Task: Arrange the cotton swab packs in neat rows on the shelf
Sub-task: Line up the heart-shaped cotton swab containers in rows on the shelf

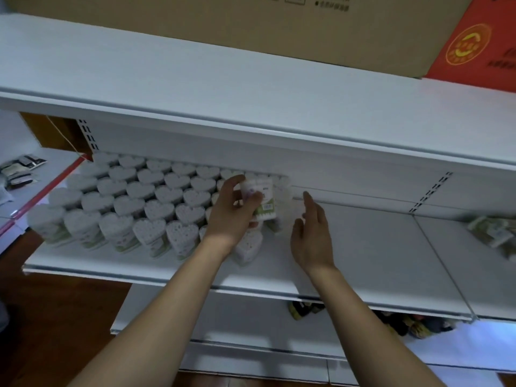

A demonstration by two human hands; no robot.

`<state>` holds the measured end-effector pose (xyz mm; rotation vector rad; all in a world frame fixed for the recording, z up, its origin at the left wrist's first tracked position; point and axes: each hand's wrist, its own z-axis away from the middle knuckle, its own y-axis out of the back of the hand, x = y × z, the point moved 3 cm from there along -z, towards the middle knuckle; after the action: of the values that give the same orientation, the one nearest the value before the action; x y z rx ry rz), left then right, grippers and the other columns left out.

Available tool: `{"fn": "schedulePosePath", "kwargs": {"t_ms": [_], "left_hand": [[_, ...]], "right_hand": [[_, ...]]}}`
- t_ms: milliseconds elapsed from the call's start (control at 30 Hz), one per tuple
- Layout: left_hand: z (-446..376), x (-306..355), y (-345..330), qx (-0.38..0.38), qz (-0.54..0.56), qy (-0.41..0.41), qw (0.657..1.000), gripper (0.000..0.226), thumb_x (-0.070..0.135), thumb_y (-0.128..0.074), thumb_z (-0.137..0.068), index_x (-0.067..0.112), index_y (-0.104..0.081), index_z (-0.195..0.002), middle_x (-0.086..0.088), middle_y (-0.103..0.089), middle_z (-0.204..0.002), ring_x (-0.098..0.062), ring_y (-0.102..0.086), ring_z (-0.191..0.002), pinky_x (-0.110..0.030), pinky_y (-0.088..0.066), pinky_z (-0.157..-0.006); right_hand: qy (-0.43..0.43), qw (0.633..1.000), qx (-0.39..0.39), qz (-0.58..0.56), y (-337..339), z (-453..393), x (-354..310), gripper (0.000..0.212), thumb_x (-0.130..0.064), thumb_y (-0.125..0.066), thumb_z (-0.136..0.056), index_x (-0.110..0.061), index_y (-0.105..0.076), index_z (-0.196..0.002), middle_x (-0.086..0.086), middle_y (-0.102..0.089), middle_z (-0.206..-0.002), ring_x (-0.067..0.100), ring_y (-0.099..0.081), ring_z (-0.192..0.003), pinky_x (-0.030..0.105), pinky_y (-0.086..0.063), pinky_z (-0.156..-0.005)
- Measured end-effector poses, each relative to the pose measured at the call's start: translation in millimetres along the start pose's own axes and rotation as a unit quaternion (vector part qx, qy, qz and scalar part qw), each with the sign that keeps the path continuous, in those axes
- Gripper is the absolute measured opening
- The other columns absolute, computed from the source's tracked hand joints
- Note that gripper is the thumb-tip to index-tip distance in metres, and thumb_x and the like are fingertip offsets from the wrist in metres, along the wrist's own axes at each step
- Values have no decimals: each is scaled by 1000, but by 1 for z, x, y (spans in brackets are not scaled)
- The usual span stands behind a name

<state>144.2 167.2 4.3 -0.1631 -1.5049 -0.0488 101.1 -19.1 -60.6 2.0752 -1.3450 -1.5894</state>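
Several heart-shaped cotton swab packs [156,195] stand upright in tidy rows on the left half of the white middle shelf [377,255]. At the right end of those rows my left hand [231,213] grips one clear pack with a green label [264,198], tilted above the standing packs. Another upright pack [250,245] stands just below that hand near the shelf front. My right hand [311,233] hovers just to the right of the held pack, fingers apart, holding nothing.
A few loose packs [494,233] lie at the far right of the same shelf. The upper shelf [251,88] overhangs, carrying a cardboard box [251,26] and a red box [474,48]. Dark goods [402,322] sit on the lower shelf. A red rail [44,191] borders the left.
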Motion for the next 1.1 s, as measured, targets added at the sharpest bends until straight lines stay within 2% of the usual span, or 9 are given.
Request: {"fn": "schedulePosePath", "kwargs": {"t_ms": [100,233,400,533,600,667,800,967,1100], "left_hand": [[1,3,-6,-36,-71,-37,996,57,24,-72,-92,30,-45,-141,4,-55,-128,1,-59,-102,-35,-60,-87],[6,4,-15,-101,-143,-80,981,69,21,-75,-89,32,-39,-148,14,-51,-124,9,-55,-99,-5,-48,-74],[9,0,-22,-155,-176,-98,967,76,22,-74,-90,33,-33,-153,12,-51,-134,-4,-58,-112,-18,-52,-89],[7,-5,-18,-147,-220,-131,955,66,12,-65,-93,26,-39,-152,5,-55,-136,-12,-57,-120,-27,-50,-96],[5,-5,-10,-110,-319,-196,921,53,10,-55,-94,17,-48,-147,-5,-54,-142,-22,-52,-128,-28,-42,-102],[4,-10,-7,-111,-441,-243,857,51,22,-45,-95,11,-49,-145,-11,-51,-146,-30,-45,-135,-36,-36,-110],[4,-31,-8,-179,-608,-162,756,57,36,-22,-108,17,-14,-161,0,-9,-169,-23,0,-156,-45,-1,-125],[5,-39,-11,-193,-662,-152,708,58,38,-15,-109,17,-6,-161,0,4,-170,-22,11,-155,-46,7,-125],[5,-41,-11,-195,-667,-152,703,57,37,-15,-109,16,-8,-161,0,2,-170,-20,9,-155,-45,5,-125]], "right_hand": [[-30,993,-7,-115,20,-6,-31,53,-24,-55,-100,-33,-38,-150,-8,-54,-135,10,-57,-111,34,-52,-90],[-7,982,-74,-176,35,-10,-63,53,-38,-66,-94,-45,-44,-142,-19,-55,-130,2,-61,-103,17,-53,-78],[-16,987,-71,-144,42,-8,-56,41,-23,-69,-91,-38,-58,-128,-17,-60,-126,-3,-60,-102,18,-52,-85],[-8,994,-28,-109,52,-8,-40,43,-19,-70,-88,-26,-60,-130,-9,-59,-126,0,-59,-100,11,-50,-77],[2,997,-34,-73,52,-2,-28,44,-22,-70,-87,-23,-59,-129,-7,-55,-126,3,-58,-101,11,-50,-74],[6,997,-51,-49,43,12,-16,44,-26,-68,-88,-21,-58,-130,-6,-52,-127,9,-58,-104,23,-56,-78],[61,997,-44,-1,10,42,-10,52,-33,-56,-91,-16,-51,-140,1,-45,-139,18,-61,-104,36,-58,-77],[89,992,-33,78,-21,54,-6,48,-26,-51,-100,-8,-50,-144,25,-41,-149,40,-60,-114,39,-58,-74],[56,989,-73,112,-26,46,-2,55,-37,-39,-101,-17,-39,-152,24,-33,-156,44,-43,-135,46,-53,-91]]}}
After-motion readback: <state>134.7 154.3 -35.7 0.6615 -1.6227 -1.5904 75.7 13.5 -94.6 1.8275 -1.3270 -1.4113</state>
